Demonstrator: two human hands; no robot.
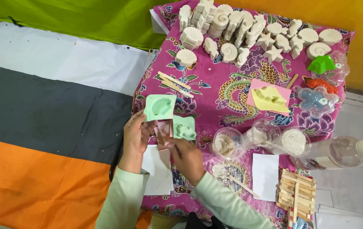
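My left hand (137,136) and my right hand (187,156) together hold a small pink silicone mould (163,132) above a white paper sheet (158,169). A mint green shell-shaped mould (160,107) lies just beyond my left hand. Another mint green mould (184,127) sits right beside the pink one, close to my right hand. Both hands are closed around the pink mould's edges, and its lower part is hidden by my fingers.
White plaster shells and stars (240,29) crowd the far side of the magenta patterned cloth (228,91). A yellow mould (270,98), clear plastic cups (227,143), a clear bottle (338,152), wooden sticks (173,83) and a stick stack (296,194) lie around.
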